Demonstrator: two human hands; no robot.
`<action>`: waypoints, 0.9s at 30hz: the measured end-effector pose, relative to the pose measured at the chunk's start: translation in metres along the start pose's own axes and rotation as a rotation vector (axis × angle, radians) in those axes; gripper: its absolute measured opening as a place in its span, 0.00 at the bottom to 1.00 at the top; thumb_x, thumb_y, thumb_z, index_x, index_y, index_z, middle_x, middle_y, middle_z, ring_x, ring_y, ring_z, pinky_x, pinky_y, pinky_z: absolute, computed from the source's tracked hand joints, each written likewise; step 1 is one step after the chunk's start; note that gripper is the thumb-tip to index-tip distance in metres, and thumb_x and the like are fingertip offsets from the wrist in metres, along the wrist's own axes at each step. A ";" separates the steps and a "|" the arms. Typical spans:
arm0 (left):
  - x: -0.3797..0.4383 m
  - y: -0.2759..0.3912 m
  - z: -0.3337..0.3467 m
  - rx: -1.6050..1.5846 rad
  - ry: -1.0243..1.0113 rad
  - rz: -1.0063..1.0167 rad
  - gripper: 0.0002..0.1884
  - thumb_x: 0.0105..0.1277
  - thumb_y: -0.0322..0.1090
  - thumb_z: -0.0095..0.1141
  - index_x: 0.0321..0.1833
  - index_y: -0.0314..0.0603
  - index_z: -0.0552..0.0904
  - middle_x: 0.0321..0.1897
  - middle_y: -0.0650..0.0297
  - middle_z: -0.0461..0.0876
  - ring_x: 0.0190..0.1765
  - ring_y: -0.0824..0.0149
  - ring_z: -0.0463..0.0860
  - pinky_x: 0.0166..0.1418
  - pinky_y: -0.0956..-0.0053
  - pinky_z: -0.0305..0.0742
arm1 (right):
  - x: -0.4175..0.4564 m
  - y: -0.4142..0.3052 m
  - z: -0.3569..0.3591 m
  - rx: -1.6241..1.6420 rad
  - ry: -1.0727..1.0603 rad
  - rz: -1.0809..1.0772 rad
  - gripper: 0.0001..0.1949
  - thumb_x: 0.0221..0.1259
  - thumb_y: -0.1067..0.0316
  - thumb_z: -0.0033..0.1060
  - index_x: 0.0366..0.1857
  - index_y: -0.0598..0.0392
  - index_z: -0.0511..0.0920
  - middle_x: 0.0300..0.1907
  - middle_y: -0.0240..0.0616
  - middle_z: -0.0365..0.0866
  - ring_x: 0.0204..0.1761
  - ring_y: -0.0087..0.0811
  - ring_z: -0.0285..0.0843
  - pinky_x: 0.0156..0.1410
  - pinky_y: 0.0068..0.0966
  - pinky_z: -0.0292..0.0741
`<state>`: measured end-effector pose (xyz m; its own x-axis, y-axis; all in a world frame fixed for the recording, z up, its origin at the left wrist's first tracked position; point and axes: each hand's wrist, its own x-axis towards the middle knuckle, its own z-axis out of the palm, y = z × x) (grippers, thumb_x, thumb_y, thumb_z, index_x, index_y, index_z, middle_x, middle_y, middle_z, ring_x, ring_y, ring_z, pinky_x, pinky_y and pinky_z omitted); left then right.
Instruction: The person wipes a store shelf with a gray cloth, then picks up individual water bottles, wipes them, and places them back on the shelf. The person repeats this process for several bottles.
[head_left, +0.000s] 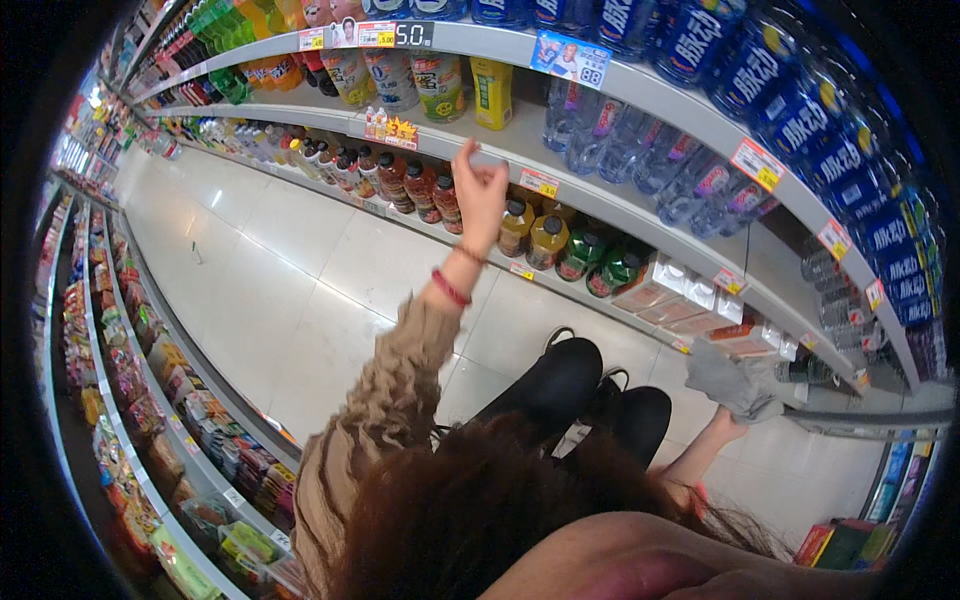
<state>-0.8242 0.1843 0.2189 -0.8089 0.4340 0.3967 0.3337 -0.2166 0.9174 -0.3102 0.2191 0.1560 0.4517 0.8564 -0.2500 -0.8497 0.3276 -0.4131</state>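
Note:
My left hand (482, 180) is raised at the edge of the middle shelf (420, 135), fingers bent and apart, with nothing in it. Just beyond its fingertips a yellow carton-shaped bottle (492, 94) stands upright on that shelf, beside a row of drink bottles (439, 86). To the right of it stand clear plastic bottles (615, 142) with pink labels. Low at the right, my right hand (733, 421) grips a crumpled grey cloth (731, 381), which covers most of the fingers. The cloth is near white boxes (705, 296) on the bottom shelf.
Blue-labelled bottles (780, 97) fill the upper shelf. Bottles with dark caps (547, 238) line the bottom shelf. Price tags (538, 182) hang along the shelf edges. Packaged snacks (142, 375) stock the shelving across the tiled aisle (277, 300). My bent knees (577, 360) are close to the bottom shelf.

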 end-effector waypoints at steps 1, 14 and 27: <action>-0.023 0.009 -0.010 -0.138 -0.060 -0.015 0.26 0.56 0.22 0.54 0.59 0.33 0.63 0.49 0.58 0.68 0.36 0.76 0.74 0.41 0.83 0.71 | 0.002 -0.014 -0.004 0.043 -0.020 0.026 0.23 0.64 0.62 0.33 0.60 0.63 0.61 0.64 0.51 0.56 0.66 0.50 0.51 0.69 0.51 0.46; -0.118 0.370 -0.067 -1.121 -1.048 0.885 0.43 0.55 0.64 0.47 0.66 0.39 0.56 0.61 0.43 0.61 0.51 0.49 0.72 0.45 0.58 0.72 | -0.047 -0.202 -0.048 0.244 -0.297 0.164 0.19 0.64 0.62 0.37 0.53 0.59 0.70 0.58 0.47 0.67 0.62 0.45 0.61 0.67 0.49 0.52; -0.165 0.383 -0.074 -1.221 -0.809 1.060 0.38 0.55 0.50 0.50 0.66 0.38 0.56 0.59 0.45 0.63 0.52 0.51 0.72 0.48 0.59 0.73 | -0.158 -0.348 -0.006 0.147 -0.218 -0.357 0.23 0.62 0.58 0.45 0.57 0.62 0.66 0.60 0.49 0.64 0.62 0.45 0.61 0.68 0.48 0.54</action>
<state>-0.5991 -0.0349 0.5027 0.0231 -0.1086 0.9938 -0.3115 -0.9454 -0.0961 -0.0844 -0.0324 0.3337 0.6696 0.7380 0.0830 -0.6875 0.6582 -0.3068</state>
